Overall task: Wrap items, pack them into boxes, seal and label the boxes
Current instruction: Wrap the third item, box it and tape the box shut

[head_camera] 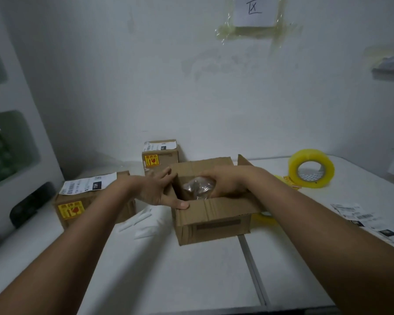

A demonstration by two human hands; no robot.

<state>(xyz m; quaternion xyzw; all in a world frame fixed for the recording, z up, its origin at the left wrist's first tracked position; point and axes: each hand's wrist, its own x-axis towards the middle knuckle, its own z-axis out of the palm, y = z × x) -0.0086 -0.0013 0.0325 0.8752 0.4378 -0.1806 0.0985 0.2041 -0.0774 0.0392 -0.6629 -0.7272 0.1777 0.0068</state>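
Note:
An open cardboard box point(214, 226) stands in the middle of the white table. Inside it lies a plastic-wrapped brown item point(197, 187). My right hand point(228, 183) reaches into the box from the right and grips that wrapped item. My left hand point(159, 189) holds the box's left wall, thumb on the near corner of the rim and fingers spread along the far side.
Two sealed, labelled boxes stand at the left point(77, 205) and behind point(160, 155). A yellow tape roll point(311, 170) stands at the right. Shipping labels point(362, 217) lie near the right edge. White paper strips point(141, 221) lie left of the open box.

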